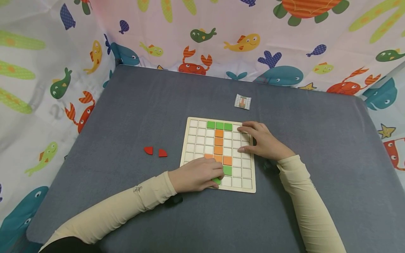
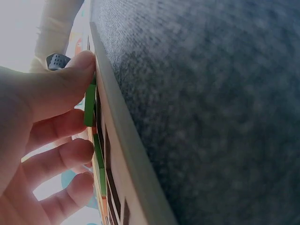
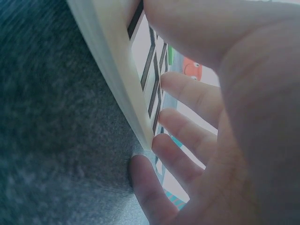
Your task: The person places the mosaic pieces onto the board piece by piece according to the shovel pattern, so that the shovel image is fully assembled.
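A pale wooden grid board [image 1: 237, 181] lies on the table with white squares and a pattern of green and orange tiles. Over its lower edge, my left hand [image 1: 197, 174] pinches a green tile [image 1: 216, 181] between thumb and fingers. In the left wrist view that green tile [image 2: 90, 105] sits at the board's face, just below the thumb. Another green tile [image 1: 227, 170] lies beside the fingertips, under an orange tile [image 1: 227, 160]. My right hand [image 1: 264, 140] rests on the board's right side, fingers and thumb spread. The left hand covers the lower left squares.
Two red quarter-round pieces [image 1: 162, 153] lie left of the board. A small printed pattern card [image 1: 242, 102] is beyond its far edge. The grey table [image 1: 152, 105] is bordered at the back and left by a curtain [image 1: 221, 59] printed with sea animals.
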`<state>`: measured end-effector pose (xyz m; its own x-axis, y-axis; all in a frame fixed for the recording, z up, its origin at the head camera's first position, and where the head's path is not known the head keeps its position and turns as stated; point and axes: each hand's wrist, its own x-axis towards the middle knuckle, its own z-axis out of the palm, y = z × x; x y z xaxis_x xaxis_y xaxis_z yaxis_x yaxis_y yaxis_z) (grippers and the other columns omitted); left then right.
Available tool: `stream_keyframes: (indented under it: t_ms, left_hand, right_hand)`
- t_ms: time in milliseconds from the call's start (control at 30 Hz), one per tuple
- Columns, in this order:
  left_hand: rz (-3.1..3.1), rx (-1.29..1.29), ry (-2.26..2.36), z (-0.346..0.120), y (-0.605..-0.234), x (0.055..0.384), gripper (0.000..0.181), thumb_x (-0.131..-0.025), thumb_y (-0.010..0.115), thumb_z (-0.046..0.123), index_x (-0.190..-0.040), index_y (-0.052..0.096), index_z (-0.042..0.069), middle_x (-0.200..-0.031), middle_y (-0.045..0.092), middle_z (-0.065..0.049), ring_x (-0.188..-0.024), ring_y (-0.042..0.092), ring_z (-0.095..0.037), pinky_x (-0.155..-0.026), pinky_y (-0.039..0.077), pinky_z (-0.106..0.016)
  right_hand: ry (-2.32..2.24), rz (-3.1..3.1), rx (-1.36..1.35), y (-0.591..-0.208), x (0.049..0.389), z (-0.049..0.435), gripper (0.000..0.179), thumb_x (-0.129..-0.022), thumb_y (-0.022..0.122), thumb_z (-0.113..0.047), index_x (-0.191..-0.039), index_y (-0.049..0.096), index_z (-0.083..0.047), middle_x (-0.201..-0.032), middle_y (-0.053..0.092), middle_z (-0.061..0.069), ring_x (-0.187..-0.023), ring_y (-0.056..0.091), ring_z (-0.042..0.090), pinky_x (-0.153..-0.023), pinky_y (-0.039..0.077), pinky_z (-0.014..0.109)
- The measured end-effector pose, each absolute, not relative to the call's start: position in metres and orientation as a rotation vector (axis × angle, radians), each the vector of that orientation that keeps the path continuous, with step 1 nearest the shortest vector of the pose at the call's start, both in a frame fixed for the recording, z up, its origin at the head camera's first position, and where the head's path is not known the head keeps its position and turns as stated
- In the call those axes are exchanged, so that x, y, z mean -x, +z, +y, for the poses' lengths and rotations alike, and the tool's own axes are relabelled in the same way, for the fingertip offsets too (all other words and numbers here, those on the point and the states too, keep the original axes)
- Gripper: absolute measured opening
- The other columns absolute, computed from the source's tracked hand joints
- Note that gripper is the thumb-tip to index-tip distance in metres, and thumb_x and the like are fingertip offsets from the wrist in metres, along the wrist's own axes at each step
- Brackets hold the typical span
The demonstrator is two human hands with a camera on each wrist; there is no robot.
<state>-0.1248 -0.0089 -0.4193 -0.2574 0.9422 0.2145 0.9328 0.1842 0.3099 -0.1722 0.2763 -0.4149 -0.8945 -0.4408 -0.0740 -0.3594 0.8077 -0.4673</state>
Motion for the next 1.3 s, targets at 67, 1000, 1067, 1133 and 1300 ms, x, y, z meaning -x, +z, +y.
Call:
stream_keyframes:
  t_ms: [67,1000,1067,1133,1300]
  left_hand:
    - [2.396,-1.905,0.604,-0.009,-0.42,0.125,0.019,-0.087,0.071,0.032,-0.092,0.062,0.016,-0.089,0.057,0.007,-0.078,0.049,-0.008,-0.071,0.041,-0.019]
    - [2.472,-1.805,0.623,-0.019,-0.414,0.133,0.011,-0.093,0.063,0.029,-0.093,0.065,0.018,-0.085,0.056,0.006,-0.072,0.048,-0.006,-0.069,0.043,-0.022]
    - [2.505,-1.784,0.63,-0.025,-0.412,0.136,0.011,-0.094,0.063,0.028,-0.094,0.066,0.018,-0.087,0.057,0.006,-0.072,0.049,-0.006,-0.069,0.044,-0.023]
    - [2.54,-1.756,0.643,-0.031,-0.411,0.141,0.011,-0.094,0.063,0.027,-0.095,0.067,0.017,-0.089,0.059,0.005,-0.073,0.05,-0.007,-0.069,0.045,-0.024]
    - [2.641,-1.633,0.701,-0.053,-0.407,0.153,0.011,-0.093,0.064,0.024,-0.097,0.069,0.015,-0.091,0.061,0.003,-0.074,0.052,-0.008,-0.071,0.047,-0.026]
  right_hand:
    - [-0.674,2.813,0.626,-0.415,0.172,0.276,0.071,-0.079,0.078,-0.038,-0.139,0.049,-0.013,-0.146,0.036,0.012,-0.131,0.029,0.033,-0.102,0.031,0.053]
    - [-0.677,2.797,0.595,-0.415,0.173,0.276,0.073,-0.079,0.077,-0.043,-0.14,0.048,-0.014,-0.146,0.035,0.011,-0.131,0.028,0.033,-0.102,0.031,0.054]
    - [-0.678,2.794,0.592,-0.415,0.173,0.276,0.073,-0.079,0.077,-0.043,-0.14,0.048,-0.015,-0.146,0.034,0.011,-0.131,0.028,0.033,-0.102,0.031,0.054]
    - [-0.678,2.796,0.594,-0.415,0.174,0.276,0.073,-0.079,0.077,-0.043,-0.14,0.048,-0.015,-0.146,0.034,0.011,-0.132,0.028,0.033,-0.103,0.03,0.054]
    - [-0.677,2.801,0.603,-0.415,0.174,0.276,0.072,-0.079,0.078,-0.041,-0.139,0.049,-0.015,-0.146,0.034,0.01,-0.132,0.027,0.033,-0.103,0.03,0.053]
